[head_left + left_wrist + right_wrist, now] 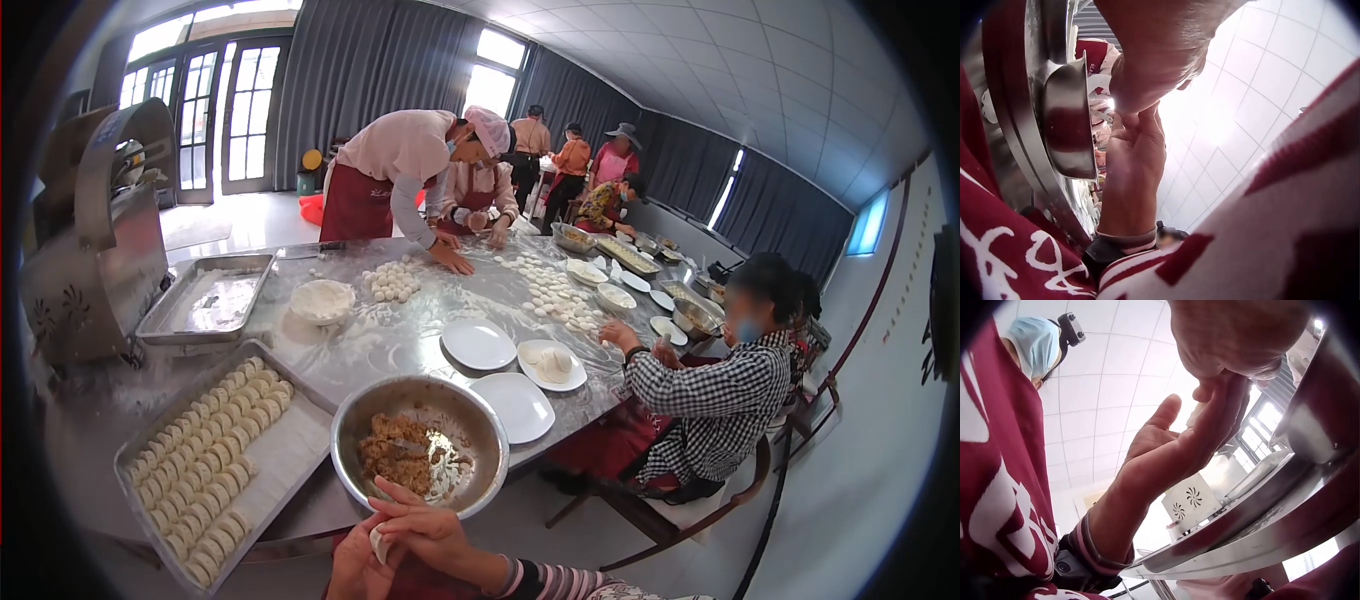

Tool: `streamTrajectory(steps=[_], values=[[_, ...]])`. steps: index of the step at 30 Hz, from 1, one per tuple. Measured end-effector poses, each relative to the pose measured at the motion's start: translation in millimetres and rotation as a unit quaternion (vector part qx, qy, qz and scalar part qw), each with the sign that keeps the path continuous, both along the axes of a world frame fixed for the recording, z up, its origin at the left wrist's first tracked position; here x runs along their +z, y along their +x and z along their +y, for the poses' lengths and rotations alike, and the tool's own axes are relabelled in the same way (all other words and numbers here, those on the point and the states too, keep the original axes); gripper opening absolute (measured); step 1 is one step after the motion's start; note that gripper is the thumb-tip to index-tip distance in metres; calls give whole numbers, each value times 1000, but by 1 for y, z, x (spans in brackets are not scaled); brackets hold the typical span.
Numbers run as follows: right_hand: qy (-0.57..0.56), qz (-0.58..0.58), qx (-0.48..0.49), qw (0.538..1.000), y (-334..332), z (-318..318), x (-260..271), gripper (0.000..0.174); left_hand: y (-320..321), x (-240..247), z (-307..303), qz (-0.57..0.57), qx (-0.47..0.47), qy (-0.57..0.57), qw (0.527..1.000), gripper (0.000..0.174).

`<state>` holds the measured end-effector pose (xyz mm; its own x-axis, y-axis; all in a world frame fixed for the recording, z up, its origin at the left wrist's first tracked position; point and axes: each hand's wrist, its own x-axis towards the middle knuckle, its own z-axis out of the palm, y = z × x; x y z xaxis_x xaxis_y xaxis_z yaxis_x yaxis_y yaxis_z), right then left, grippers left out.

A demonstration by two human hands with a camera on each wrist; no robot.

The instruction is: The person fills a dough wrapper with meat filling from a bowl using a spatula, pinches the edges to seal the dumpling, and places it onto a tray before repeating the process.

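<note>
In the head view, at the bottom, my two hands meet around a pale, folded dumpling (380, 544), partly hidden by the fingers. My left hand (352, 566) holds it from the left side. From the right, my right hand (428, 532) pinches at its upper edge. The right wrist view shows a pale bit of the dumpling (1195, 415) by the left hand's fingers, with the left thumb raised apart. Just beyond the hands is a steel bowl (496, 440) with brown minced filling (392, 446) and a utensil in it.
A tray (300, 440) with rows of dumplings lies left of the bowl. White plates (478, 344) stand behind it, one bearing dough (553, 365). Farther back are dough pieces (390, 282), a flour bowl (322, 300) and a metal tray (205, 300). People work around the table.
</note>
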<state>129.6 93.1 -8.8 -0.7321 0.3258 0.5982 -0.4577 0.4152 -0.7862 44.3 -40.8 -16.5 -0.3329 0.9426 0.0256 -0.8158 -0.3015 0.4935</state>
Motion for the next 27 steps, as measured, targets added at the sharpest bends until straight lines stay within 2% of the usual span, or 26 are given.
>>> streamTrajectory(steps=[2,4,8,11,14,16,20,24,27], values=[[-13,2,-3,1000,0,-5,2,19,-3,4,-2,34,-25,54,998,50],[-59,-18,-36,997,3,-9,3,19,1,13,-3,32,-5,32,999,49],[-46,-2,-30,998,4,-4,-5,22,5,13,-1,25,27,-20,999,48],[-45,-7,-18,999,3,-5,-2,23,4,6,0,14,26,-5,1000,47],[-108,-33,-42,993,4,-10,3,22,2,13,0,29,13,38,999,47],[-96,8,-38,995,4,-6,-3,21,5,16,0,24,24,37,999,47],[-82,-1,-44,996,4,-4,-7,22,5,9,2,15,31,40,999,47],[-122,-9,-49,991,4,-9,1,21,3,19,0,34,24,51,998,47],[-130,-18,-59,990,5,-6,0,20,6,18,1,17,50,12,999,50]])
